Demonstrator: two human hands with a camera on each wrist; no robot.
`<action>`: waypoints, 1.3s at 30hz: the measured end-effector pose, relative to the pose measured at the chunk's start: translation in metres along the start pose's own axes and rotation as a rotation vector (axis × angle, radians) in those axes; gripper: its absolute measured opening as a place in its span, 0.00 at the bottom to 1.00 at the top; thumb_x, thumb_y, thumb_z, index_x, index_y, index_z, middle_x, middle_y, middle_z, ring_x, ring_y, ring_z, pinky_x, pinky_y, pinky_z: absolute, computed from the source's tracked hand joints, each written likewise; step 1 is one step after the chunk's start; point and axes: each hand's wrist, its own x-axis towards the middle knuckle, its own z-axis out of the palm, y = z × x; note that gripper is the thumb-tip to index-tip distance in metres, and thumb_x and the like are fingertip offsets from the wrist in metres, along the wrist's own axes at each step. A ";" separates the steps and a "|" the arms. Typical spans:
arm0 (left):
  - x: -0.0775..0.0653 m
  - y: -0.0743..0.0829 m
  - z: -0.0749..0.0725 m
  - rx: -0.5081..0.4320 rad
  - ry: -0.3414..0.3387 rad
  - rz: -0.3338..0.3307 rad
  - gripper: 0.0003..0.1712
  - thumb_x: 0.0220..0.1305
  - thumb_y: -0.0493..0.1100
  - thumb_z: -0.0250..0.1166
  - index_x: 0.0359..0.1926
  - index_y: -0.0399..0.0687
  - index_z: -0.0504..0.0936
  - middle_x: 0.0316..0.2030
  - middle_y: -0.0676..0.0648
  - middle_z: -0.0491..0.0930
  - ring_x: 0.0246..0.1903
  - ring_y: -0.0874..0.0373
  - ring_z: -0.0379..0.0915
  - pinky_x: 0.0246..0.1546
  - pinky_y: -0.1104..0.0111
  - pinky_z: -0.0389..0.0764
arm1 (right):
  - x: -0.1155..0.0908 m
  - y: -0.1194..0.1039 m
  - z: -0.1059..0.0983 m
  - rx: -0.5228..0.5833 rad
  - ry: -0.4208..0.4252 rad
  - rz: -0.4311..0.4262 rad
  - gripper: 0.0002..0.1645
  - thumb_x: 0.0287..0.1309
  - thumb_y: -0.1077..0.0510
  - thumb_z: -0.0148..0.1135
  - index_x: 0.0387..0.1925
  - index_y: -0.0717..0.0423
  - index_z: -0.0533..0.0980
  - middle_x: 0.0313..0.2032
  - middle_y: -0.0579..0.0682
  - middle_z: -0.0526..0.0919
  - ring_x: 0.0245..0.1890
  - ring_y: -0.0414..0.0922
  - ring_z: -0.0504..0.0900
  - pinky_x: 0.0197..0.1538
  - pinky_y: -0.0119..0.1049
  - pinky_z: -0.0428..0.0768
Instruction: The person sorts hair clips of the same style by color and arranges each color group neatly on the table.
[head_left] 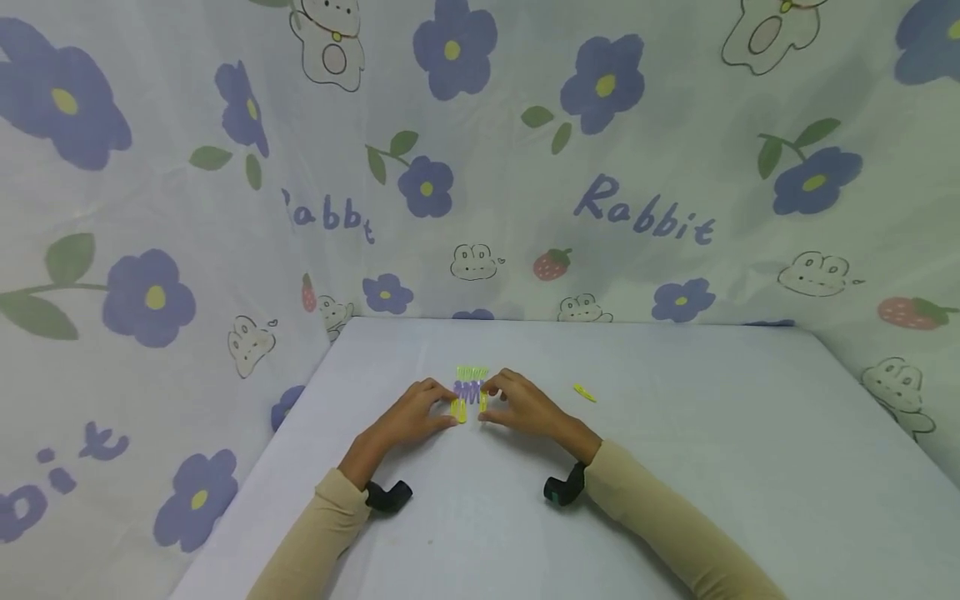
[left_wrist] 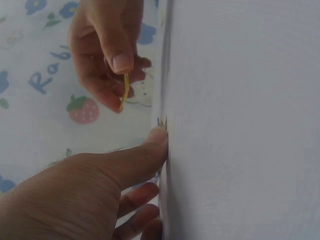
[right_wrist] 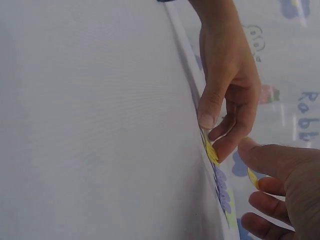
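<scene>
My right hand [head_left: 525,406] pinches a yellow hair clip [head_left: 483,403] lengthwise between thumb and forefinger; in the left wrist view this clip [left_wrist: 125,91] shows raised above the table edge line. Opposite it, my left hand [head_left: 414,414] has its thumb and forefinger at the two ends of the yellow hair clips [head_left: 461,412] lying side by side on the table. Just beyond these lies a row of purple hair clips [head_left: 468,392], partly covered by the fingertips. Behind that comes a row of light green hair clips [head_left: 472,372].
A single yellow hair clip [head_left: 585,392] lies on the white table [head_left: 712,467], to the right of my right hand. Black wrist devices [head_left: 389,497] hang under both wrists. Printed cloth [head_left: 495,142] stands behind the table and along its sides.
</scene>
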 end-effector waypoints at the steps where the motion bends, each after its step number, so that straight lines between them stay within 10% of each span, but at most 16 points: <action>1: 0.000 0.000 0.000 0.001 0.001 0.003 0.26 0.62 0.53 0.71 0.60 0.53 0.80 0.54 0.50 0.76 0.58 0.50 0.70 0.62 0.52 0.73 | 0.002 0.000 0.001 0.011 -0.007 0.002 0.27 0.56 0.45 0.73 0.53 0.53 0.79 0.46 0.47 0.80 0.46 0.43 0.79 0.47 0.35 0.79; 39: 0.003 -0.005 0.000 -0.012 -0.008 0.046 0.25 0.63 0.52 0.71 0.59 0.51 0.81 0.54 0.49 0.77 0.60 0.48 0.70 0.62 0.51 0.73 | 0.021 0.007 0.025 -0.010 -0.090 0.088 0.27 0.54 0.42 0.74 0.50 0.50 0.81 0.39 0.45 0.78 0.38 0.39 0.75 0.44 0.38 0.69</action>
